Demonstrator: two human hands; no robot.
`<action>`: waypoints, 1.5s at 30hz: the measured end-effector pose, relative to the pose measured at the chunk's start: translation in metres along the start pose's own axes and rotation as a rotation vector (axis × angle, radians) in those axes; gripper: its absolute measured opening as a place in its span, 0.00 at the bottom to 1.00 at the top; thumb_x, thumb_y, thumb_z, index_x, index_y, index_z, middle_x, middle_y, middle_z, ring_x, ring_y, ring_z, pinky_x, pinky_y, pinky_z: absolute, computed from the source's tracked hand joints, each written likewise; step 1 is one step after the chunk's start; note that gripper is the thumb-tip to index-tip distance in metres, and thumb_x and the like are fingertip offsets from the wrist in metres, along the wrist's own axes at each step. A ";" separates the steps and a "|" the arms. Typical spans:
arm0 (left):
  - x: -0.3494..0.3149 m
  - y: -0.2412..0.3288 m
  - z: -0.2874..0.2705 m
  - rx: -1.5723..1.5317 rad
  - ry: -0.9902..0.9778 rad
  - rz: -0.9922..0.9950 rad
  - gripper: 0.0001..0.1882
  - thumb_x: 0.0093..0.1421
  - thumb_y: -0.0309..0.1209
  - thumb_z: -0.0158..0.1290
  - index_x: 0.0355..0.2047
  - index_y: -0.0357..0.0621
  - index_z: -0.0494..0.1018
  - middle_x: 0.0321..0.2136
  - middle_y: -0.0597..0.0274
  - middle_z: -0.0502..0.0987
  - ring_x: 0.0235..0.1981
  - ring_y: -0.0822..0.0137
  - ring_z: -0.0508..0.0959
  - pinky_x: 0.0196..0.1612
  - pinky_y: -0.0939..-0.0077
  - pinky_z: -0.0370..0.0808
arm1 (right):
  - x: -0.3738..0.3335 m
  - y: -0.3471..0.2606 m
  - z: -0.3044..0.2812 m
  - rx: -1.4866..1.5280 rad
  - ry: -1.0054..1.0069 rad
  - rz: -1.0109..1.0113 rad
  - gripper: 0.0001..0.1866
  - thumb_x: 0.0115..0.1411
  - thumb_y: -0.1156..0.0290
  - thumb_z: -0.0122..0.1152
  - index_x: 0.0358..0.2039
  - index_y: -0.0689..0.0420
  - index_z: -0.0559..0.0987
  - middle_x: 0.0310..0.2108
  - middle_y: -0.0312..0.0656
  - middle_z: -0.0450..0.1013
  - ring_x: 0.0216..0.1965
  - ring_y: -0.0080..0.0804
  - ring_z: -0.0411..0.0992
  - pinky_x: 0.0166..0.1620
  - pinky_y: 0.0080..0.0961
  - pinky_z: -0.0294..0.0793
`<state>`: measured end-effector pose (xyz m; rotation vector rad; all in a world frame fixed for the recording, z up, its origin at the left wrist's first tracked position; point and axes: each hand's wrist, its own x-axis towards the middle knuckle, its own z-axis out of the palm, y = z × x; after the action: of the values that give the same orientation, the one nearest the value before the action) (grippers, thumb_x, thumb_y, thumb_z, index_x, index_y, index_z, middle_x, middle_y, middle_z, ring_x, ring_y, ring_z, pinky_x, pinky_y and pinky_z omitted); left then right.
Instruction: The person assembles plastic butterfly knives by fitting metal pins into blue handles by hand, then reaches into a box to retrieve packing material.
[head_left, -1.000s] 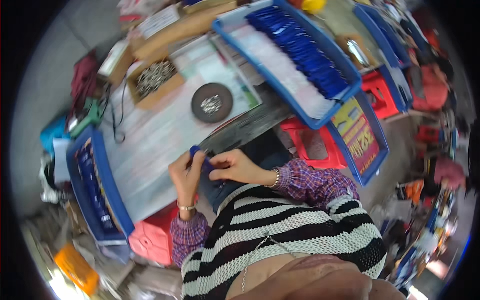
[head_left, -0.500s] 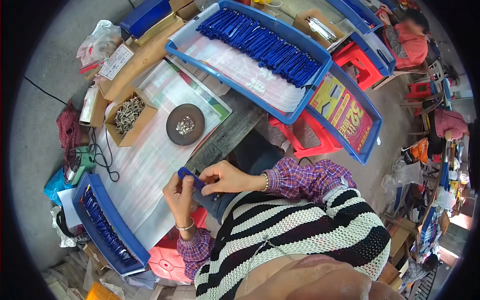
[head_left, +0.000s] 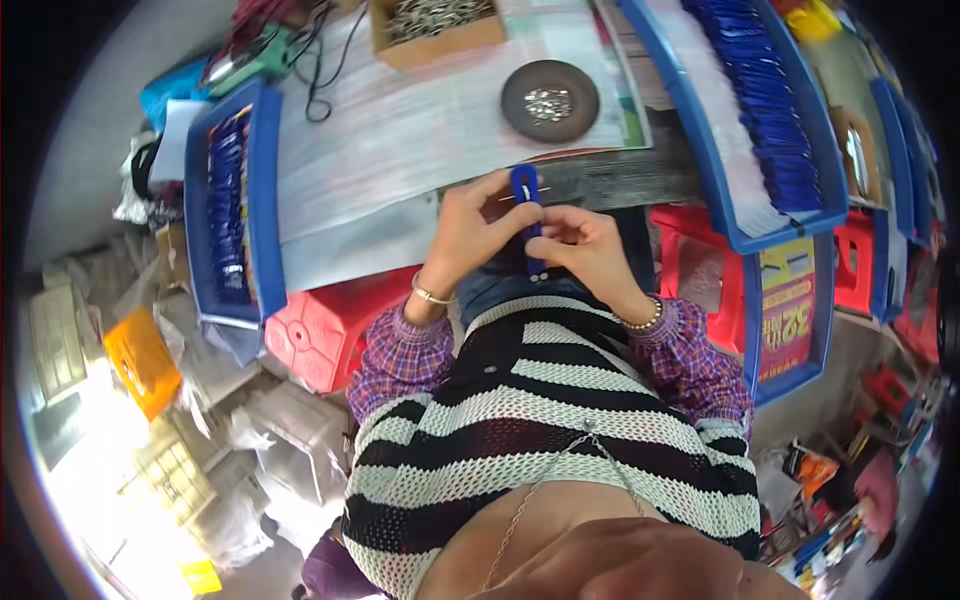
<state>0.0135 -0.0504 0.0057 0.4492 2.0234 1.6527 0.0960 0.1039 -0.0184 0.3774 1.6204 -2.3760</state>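
Observation:
My left hand (head_left: 468, 232) pinches a long, narrow blue plastic piece (head_left: 532, 230) between thumb and fingers, near its looped upper end. Small shiny metal spots show at its lower end. Lower down, my right hand (head_left: 592, 258) grips the same piece with thumb and fingertips. The piece stands nearly upright in the picture, over my lap at the table's near edge. Just beyond my hands, a dark round dish (head_left: 518, 118) holds small silver metal pieces (head_left: 548, 104). What sits inside the curled fingers of either hand is hidden.
At left, a blue tray (head_left: 268, 215) holds several blue pieces (head_left: 228, 200). A larger blue tray (head_left: 690, 110) with rows of them (head_left: 765, 100) stands at right. A cardboard box (head_left: 440, 50) of metal parts lies at the back. Red stools (head_left: 310, 335) stand under the table.
The view has swung, so the table and trays appear turned and shifted. The blue piece now points up and down between both hands, its looped end away from me; both hands still hold it.

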 end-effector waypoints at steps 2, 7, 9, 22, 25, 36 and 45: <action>-0.005 -0.003 -0.001 -0.005 0.021 -0.026 0.16 0.53 0.24 0.58 0.43 0.33 0.73 0.35 0.64 0.77 0.35 0.77 0.74 0.41 0.82 0.73 | -0.001 -0.003 0.001 -0.007 -0.013 0.038 0.17 0.50 0.80 0.65 0.42 0.62 0.76 0.28 0.31 0.71 0.29 0.15 0.71 0.31 0.12 0.73; -0.009 -0.011 -0.003 -0.050 0.066 -0.017 0.15 0.52 0.22 0.58 0.41 0.34 0.73 0.36 0.64 0.77 0.35 0.78 0.75 0.41 0.81 0.74 | 0.003 0.004 0.004 -0.076 -0.036 0.029 0.17 0.50 0.80 0.65 0.42 0.62 0.75 0.28 0.31 0.70 0.30 0.15 0.70 0.31 0.12 0.72; -0.008 -0.012 -0.003 -0.097 0.078 -0.025 0.13 0.53 0.23 0.59 0.39 0.34 0.73 0.34 0.65 0.77 0.34 0.79 0.75 0.39 0.82 0.74 | 0.004 0.008 0.006 -0.147 -0.016 -0.025 0.16 0.50 0.79 0.66 0.41 0.62 0.75 0.28 0.31 0.70 0.29 0.15 0.70 0.31 0.13 0.72; -0.005 -0.008 -0.002 -0.048 0.131 0.069 0.11 0.53 0.31 0.60 0.28 0.35 0.74 0.21 0.70 0.74 0.25 0.82 0.70 0.28 0.85 0.70 | 0.009 0.011 0.011 -0.101 -0.049 -0.014 0.11 0.50 0.78 0.66 0.35 0.61 0.75 0.26 0.30 0.69 0.26 0.15 0.69 0.28 0.13 0.70; -0.004 -0.011 -0.004 -0.014 0.127 0.123 0.10 0.53 0.30 0.61 0.29 0.34 0.74 0.21 0.70 0.74 0.25 0.82 0.70 0.28 0.85 0.70 | 0.011 0.013 0.011 -0.219 -0.007 -0.087 0.11 0.50 0.78 0.66 0.34 0.61 0.75 0.26 0.30 0.69 0.26 0.15 0.69 0.28 0.12 0.70; -0.003 -0.010 -0.007 -0.060 0.085 0.081 0.08 0.52 0.24 0.60 0.30 0.34 0.75 0.25 0.67 0.75 0.28 0.81 0.72 0.33 0.85 0.72 | 0.014 0.014 0.015 -0.198 0.050 -0.124 0.12 0.48 0.78 0.67 0.33 0.63 0.76 0.24 0.30 0.69 0.25 0.13 0.67 0.28 0.10 0.68; -0.002 -0.015 -0.014 0.136 0.080 0.054 0.10 0.49 0.29 0.63 0.27 0.34 0.75 0.22 0.65 0.76 0.23 0.80 0.73 0.28 0.83 0.73 | 0.010 0.009 0.016 -0.051 -0.034 -0.053 0.13 0.48 0.77 0.67 0.35 0.63 0.76 0.24 0.31 0.70 0.26 0.13 0.68 0.30 0.11 0.69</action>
<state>0.0080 -0.0664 -0.0063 0.4959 2.2098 1.5936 0.0884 0.0853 -0.0242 0.2861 1.6928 -2.3608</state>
